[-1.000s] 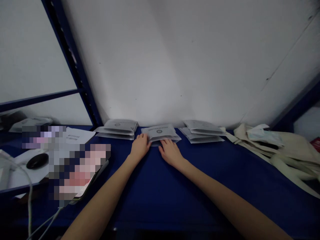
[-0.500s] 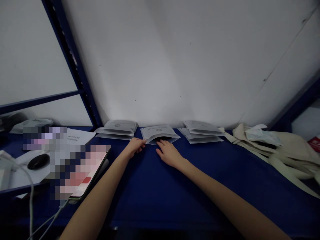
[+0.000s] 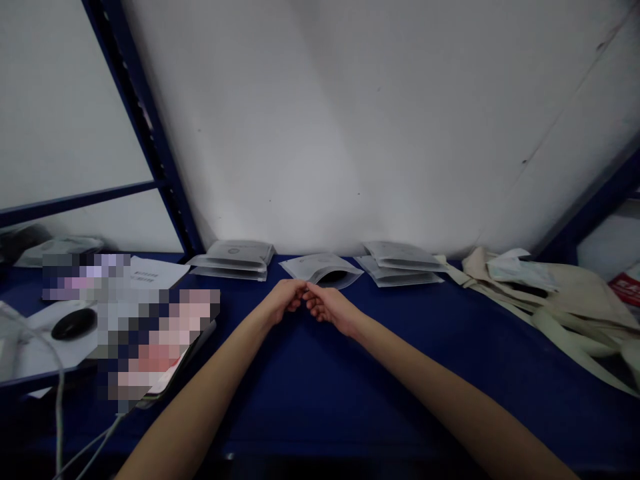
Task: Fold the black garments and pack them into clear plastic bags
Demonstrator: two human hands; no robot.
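A frosted plastic zip bag [image 3: 313, 265] lies against the wall in the middle of the blue table [image 3: 305, 400]. Its mouth faces me and gapes on the right side, showing a dark inside. At the mouth's front edge my left hand [image 3: 284, 300] is closed, fingertips pinching the bag's rim. My right hand [image 3: 334, 310] is closed too, its thumb and forefinger at the same spot, touching the left fingertips. Similar bags lie stacked to the left [image 3: 237, 253] and to the right [image 3: 405, 257].
On the left are a phone [image 3: 165, 360] with a blurred screen, a black mouse [image 3: 75, 324], papers [image 3: 150, 273] and white cables [image 3: 60, 400]. A beige cloth bag [image 3: 575, 293] lies at the right. A white wall [image 3: 320, 133] closes off the back.
My right hand has drawn out of the bag's mouth and its fingers have closed. My left hand has slid right along the rim, so both hands now meet.
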